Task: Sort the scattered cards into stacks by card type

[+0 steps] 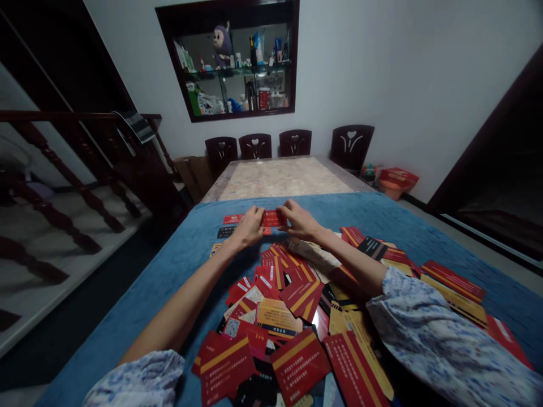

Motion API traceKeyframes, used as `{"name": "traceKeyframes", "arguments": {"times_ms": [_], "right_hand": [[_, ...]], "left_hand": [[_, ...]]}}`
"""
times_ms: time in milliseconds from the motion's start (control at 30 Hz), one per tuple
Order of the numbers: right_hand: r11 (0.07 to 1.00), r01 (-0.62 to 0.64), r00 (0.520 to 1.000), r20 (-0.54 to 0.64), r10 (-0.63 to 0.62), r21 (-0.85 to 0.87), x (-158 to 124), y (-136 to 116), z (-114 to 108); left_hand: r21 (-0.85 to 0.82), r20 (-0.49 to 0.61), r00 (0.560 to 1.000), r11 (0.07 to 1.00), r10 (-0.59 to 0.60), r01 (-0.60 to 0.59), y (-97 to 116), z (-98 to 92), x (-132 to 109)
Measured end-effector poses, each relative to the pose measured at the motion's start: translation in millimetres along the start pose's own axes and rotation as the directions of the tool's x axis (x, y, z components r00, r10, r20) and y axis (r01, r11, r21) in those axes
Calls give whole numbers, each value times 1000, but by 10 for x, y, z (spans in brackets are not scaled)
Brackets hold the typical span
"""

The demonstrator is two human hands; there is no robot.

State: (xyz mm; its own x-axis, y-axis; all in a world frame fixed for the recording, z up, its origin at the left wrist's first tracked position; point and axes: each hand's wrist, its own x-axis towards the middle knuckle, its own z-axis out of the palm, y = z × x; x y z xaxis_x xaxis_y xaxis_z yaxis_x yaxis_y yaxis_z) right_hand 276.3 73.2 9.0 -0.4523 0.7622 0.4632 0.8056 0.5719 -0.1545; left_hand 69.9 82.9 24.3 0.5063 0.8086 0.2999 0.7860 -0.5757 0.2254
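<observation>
- The blue cloth point(169, 265) covers the near part of the long table, with four dark chairs point(292, 142) at its far end.
- A big loose pile of cards point(292, 316), red, yellow and black, lies on the cloth between the two forearms.
- The left hand point(248, 227) and the right hand point(300, 220) are closed, each pinching one end of the same card.
- The red card point(272, 218) is held flat just above the cloth, beyond the pile.
- A small black card point(225, 232) lies just left of the left hand.

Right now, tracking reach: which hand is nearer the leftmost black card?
Left: the left hand is just right of the black card; right hand lies farther right, across the red card.
</observation>
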Motion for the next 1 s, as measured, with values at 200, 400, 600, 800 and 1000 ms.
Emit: {"name": "traceKeyframes", "arguments": {"times_ms": [200,400,600,800,1000], "right_hand": [[1000,-3,994,106,4,-10,173,-103,177],[1000,-19,977,210,20,-7,280,-140,359],[1000,-21,964,267,19,7,350,-110,515],[999,-31,957,289,27,9,390,-73,592],[999,-43,956,291,38,13,411,-93,589]], "left_hand": [[165,121,992,986,-21,1,-214,-80,-29],[217,191,978,975,-84,42,-370,-36,-45],[221,245,961,973,-125,70,-483,69,-26],[248,296,943,966,-152,78,-490,93,2],[253,347,921,963,-177,90,-468,72,41]]}}
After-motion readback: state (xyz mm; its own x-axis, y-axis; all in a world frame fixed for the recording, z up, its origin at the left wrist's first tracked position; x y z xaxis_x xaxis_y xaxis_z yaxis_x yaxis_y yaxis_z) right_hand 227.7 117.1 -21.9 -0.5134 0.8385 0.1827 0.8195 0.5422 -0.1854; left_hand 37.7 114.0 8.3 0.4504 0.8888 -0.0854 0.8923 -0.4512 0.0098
